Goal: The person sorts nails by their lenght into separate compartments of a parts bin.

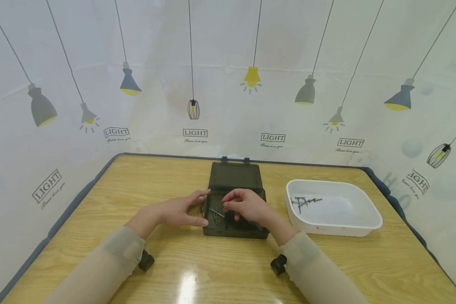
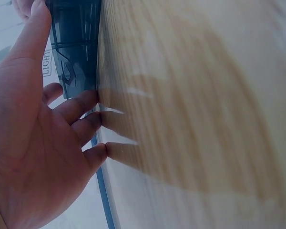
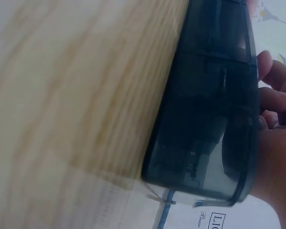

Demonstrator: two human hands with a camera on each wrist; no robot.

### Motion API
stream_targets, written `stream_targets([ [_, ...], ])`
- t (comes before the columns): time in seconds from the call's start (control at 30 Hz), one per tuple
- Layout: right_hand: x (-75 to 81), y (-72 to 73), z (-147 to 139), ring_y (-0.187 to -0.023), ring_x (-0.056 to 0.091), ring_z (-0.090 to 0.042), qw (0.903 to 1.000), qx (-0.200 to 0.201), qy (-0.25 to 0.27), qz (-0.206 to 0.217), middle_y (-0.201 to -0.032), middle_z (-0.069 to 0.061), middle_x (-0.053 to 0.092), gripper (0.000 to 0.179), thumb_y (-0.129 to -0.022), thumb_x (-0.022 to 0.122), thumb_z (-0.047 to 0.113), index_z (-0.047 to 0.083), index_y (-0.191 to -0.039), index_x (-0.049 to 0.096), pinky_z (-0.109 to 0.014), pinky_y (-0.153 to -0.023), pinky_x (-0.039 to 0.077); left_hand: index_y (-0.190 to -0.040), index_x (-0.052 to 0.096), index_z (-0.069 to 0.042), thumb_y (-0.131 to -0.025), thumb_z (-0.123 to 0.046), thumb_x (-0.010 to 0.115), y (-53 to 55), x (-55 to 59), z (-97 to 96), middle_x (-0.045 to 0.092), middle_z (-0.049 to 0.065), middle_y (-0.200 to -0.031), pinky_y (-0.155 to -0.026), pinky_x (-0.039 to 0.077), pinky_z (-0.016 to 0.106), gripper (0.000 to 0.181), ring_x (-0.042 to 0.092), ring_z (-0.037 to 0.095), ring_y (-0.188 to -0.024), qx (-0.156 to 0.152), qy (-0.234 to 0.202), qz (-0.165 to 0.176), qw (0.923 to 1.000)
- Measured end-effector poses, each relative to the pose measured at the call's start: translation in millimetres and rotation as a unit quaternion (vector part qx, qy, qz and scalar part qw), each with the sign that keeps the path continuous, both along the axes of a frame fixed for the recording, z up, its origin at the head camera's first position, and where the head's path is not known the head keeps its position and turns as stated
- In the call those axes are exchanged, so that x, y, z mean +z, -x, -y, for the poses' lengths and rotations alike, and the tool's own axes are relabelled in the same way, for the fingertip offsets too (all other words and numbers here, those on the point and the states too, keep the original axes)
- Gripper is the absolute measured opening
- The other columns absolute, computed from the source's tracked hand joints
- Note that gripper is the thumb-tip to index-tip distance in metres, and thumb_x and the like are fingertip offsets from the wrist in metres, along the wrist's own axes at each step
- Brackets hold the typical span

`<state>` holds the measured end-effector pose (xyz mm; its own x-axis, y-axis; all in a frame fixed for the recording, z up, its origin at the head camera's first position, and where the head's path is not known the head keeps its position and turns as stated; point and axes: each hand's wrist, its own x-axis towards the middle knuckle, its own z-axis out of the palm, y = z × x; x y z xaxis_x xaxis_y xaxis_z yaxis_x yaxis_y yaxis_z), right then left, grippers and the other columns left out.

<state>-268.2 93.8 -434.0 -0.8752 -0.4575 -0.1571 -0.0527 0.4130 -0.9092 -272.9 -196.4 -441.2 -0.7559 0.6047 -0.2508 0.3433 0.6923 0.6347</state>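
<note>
A dark translucent plastic case lies on the table with its lid folded back. Several slim metal pieces lie crossed in its left part. My left hand is at the case's left side, thumb on the front left rim; in the left wrist view its other fingers are spread along the tabletop by the case. Over the case is my right hand, fingers bent, tips close to the metal pieces. In the right wrist view its fingertips are apart behind the case wall, with nothing visible between them.
A white tray stands to the right of the case, with several slim dark metal pieces at its left end. The wooden table has a dark edge, backed by a wall covering printed with lamps.
</note>
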Motion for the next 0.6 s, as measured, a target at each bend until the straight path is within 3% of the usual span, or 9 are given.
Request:
stream_targets([
  [0.2, 2.3, -1.3, -8.3, -0.068, 0.066, -0.016, 0.9998, 0.007, 0.005, -0.019, -0.112, -0.008, 0.082, 0.029, -0.111, 0.066, 0.025, 0.006, -0.132, 0.072, -0.028, -0.052, 0.046, -0.178, 0.011, -0.034, -0.099, -0.067, 0.073, -0.7, -0.1, -0.8, 0.031, 0.010, -0.182, -0.133, 0.030, 0.064, 0.105, 0.033, 0.037, -0.166, 0.001, 0.002, -0.001, 1.0000],
  [0.4, 18.5, -5.5, -44.8, -0.072, 0.066, -0.020, 0.9989, 0.010, 0.027, -0.036, -0.118, -0.024, 0.075, 0.032, -0.113, 0.064, 0.025, 0.001, -0.134, 0.067, -0.030, -0.057, 0.050, -0.178, 0.011, -0.033, -0.099, -0.065, 0.074, -3.2, 0.4, -1.2, 0.029, 0.009, -0.182, -0.134, 0.028, 0.063, 0.106, 0.032, 0.038, -0.167, -0.001, -0.003, -0.004, 1.0000],
  [0.6, 33.5, -3.5, -107.3, -0.079, 0.066, -0.024, 0.9981, -0.031, -0.008, -0.053, -0.117, -0.016, 0.074, 0.031, -0.113, 0.065, 0.031, 0.006, -0.131, 0.068, -0.033, -0.064, 0.054, -0.178, 0.009, -0.031, -0.100, -0.064, 0.074, -4.0, 1.2, -0.1, 0.026, 0.010, -0.183, -0.134, 0.026, 0.066, 0.107, 0.029, 0.040, -0.167, -0.004, -0.006, 0.000, 1.0000],
])
